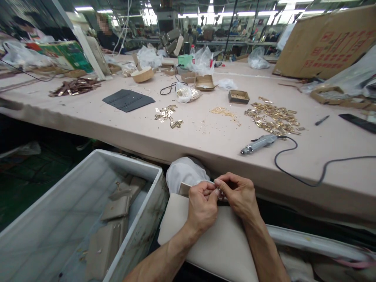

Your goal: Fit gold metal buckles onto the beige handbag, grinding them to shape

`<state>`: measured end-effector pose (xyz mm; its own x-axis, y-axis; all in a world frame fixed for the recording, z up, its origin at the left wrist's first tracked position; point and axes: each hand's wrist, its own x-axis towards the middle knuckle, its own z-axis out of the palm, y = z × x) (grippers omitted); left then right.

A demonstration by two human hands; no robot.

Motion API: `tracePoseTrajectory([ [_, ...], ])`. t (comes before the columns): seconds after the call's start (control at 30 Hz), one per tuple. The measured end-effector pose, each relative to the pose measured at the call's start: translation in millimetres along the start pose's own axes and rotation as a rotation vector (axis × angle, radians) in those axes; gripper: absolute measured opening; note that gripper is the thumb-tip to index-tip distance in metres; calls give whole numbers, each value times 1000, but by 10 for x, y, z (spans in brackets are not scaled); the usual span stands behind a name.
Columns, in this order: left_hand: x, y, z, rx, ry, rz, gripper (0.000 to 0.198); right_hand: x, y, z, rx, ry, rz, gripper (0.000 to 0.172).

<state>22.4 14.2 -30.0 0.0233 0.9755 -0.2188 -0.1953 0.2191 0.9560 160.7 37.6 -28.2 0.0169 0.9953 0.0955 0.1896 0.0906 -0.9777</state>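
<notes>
My left hand and my right hand meet at the top edge of a beige leather bag piece that rests in my lap below the table edge. Both hands have their fingers curled and pinched together on a small part at that edge; it is too small and too hidden to name. White wrapping bulges just behind the bag. On the table above lie a grey electric screwdriver with its black cable, and piles of gold metal fittings.
A white plastic bin at my left holds several beige bag pieces. The pink table carries a dark sheet, smaller gold fittings, small boxes, plastic bags and a cardboard box. A person sits at the far left.
</notes>
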Motion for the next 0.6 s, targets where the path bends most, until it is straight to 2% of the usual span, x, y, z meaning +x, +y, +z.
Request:
tracePoseTrajectory([
  [0.23,-9,-14,2,91,10,68,13,-11,-25,6,-64,58,-10,31],
  [0.33,0,-14,6,90,22,77,12,-15,10,-13,-10,21,36,30],
  [0.5,13,-21,0,65,11,123,12,-22,34,-21,-14,-12,-41,23],
  [0.6,13,-19,-1,85,32,139,13,-29,-8,-3,12,-9,-12,25],
])
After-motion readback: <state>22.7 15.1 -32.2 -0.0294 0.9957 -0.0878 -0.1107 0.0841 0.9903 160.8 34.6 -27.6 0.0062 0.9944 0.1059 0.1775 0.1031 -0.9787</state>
